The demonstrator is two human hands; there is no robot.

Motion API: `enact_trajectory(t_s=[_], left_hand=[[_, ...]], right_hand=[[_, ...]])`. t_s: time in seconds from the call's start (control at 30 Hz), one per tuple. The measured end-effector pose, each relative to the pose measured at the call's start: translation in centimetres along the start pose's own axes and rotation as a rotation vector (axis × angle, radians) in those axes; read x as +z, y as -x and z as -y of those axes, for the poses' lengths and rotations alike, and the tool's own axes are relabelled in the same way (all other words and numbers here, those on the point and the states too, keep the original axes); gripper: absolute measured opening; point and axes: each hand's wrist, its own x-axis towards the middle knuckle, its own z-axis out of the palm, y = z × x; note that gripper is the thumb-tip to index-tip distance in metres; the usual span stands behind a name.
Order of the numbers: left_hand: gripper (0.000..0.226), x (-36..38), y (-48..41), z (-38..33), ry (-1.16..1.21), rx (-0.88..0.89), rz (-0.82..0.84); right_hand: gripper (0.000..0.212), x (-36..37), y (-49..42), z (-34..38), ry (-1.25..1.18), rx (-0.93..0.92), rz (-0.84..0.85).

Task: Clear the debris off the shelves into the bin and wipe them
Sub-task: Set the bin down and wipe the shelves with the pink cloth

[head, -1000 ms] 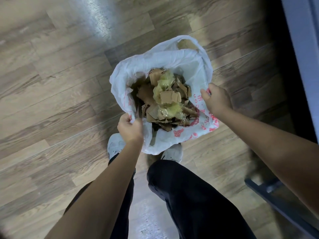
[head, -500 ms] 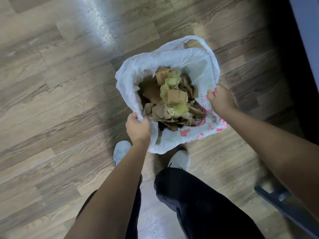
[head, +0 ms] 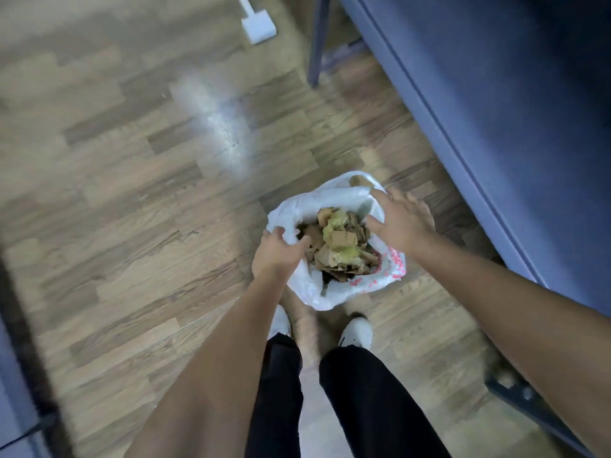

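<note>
White, crinkled thin plastic makes up the bag [head: 330, 294], which sits on the floor [head: 132, 193] just ahead of our shoes [head: 358, 332]. Its mouth gapes open and its near right side is printed in red. Inside, filling it close to the rim, lies the debris [head: 337, 246]: torn flat scraps of brown cardboard tangled with glossy, yellowish crumpled tape.

Our left hand [head: 277, 251] is over the near left rim with thumb and fingers loosely spread and nothing pinched. Blur keeps us from telling whether it touches the plastic. Our right hand [head: 401, 223] is over the far right rim, fingers straight and splayed, gripping nothing, and it hides part of that edge.

The floor is wood-look plank in mixed browns, with a pale sheen of reflected light. To our right a smooth blue-grey panel [head: 496, 110] with a raised edge runs diagonally close beside the bag, and a slim leg [head: 317, 41] stands at its far end. A small white block [head: 258, 26] lies further off. Black trousers [head: 363, 391] fill the bottom of our view.
</note>
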Motion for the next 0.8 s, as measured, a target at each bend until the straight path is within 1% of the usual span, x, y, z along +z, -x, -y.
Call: enact_trajectory(t_s=[0.17,0.3,0.33,0.43,0.47,0.57,0.67,0.8], left_hand=[[0.067,-8.3,6.6,-10.1,-0.109,0.248,-0.06],[0.068,-14.9,12.1,-17.4,-0.052,0.392,-0.134],[0.065,-16.5,13.4,-18.9,-0.032,0.431,-0.15],[0.046,-20.6,16.9,-23.4,-0.068,0.597,-0.22],[0.044,-21.8,18.0,-24.8,-0.088,0.652,-0.239],[0.047,-24.5,21.6,-28.5,-0.155,0.804,-0.292],[0.04,-25.8,25.4,-31.5,-0.203,0.929,-0.379],[0.054,-25.5,29.9,-35.1,-0.24,1.064,-0.397]], right_hand=[[0.058,-12.6,4.2,3.1,-0.057,-0.008,-0.075],[0.058,-22.8,7.6,4.7,-0.041,-0.001,-0.229],[0.057,-25.2,8.5,5.0,-0.05,0.0,-0.264],[0.056,-31.7,11.9,5.7,-0.081,-0.003,-0.402],[0.055,-33.5,13.0,5.9,-0.086,-0.001,-0.448],[0.053,-38.0,16.4,6.1,-0.099,0.011,-0.557],[0.052,-41.8,19.8,5.9,-0.102,0.007,-0.673],[0.052,-45.6,24.0,4.5,-0.04,0.036,-0.816]])
